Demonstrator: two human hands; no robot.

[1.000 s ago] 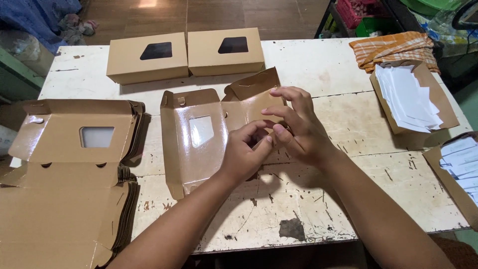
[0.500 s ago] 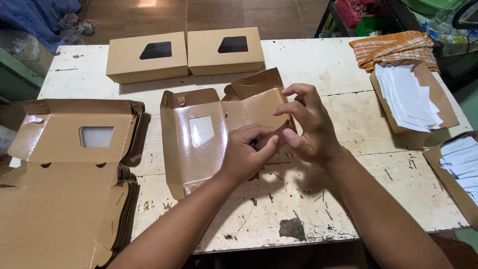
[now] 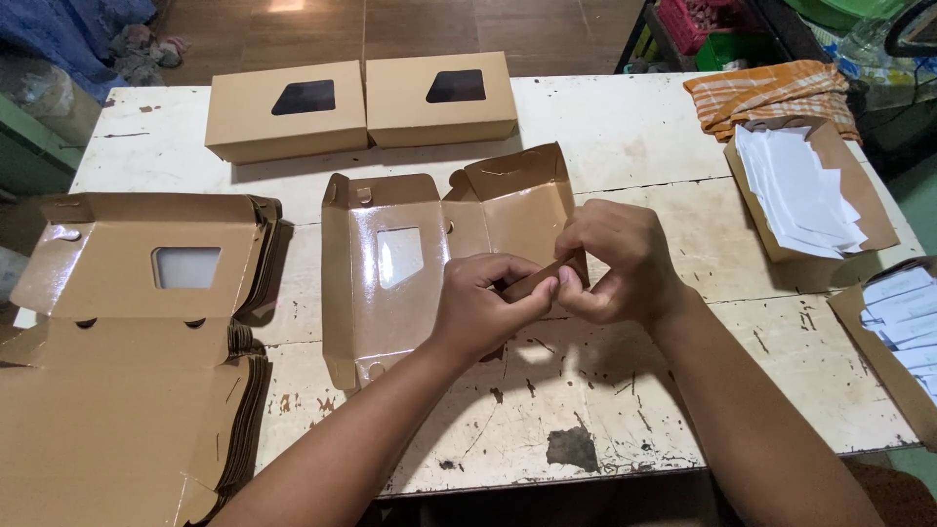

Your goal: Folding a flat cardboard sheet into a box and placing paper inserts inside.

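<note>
A brown cardboard box blank (image 3: pixel 390 263) with a clear window lies half folded in the middle of the white table (image 3: pixel 625 127). Its glossy inner side faces up and its far right wall stands raised. My left hand (image 3: pixel 483 303) pinches a near flap of this box between thumb and fingers. My right hand (image 3: pixel 620 259) curls over the same flap from the right, fingertips pressed against it. The two hands touch at the flap.
Two finished window boxes (image 3: pixel 288 109) (image 3: pixel 441 98) sit side by side at the far edge. A stack of flat box blanks (image 3: pixel 127 322) fills the left. Open boxes of white paper sheets (image 3: pixel 800 190) (image 3: pixel 908 322) and an orange checked cloth (image 3: pixel 771 93) lie to the right.
My right hand has dropped from an open-fingered pose onto the flap and curled shut on it. The box's right wall has folded more upright, and the blank shifted slightly.
</note>
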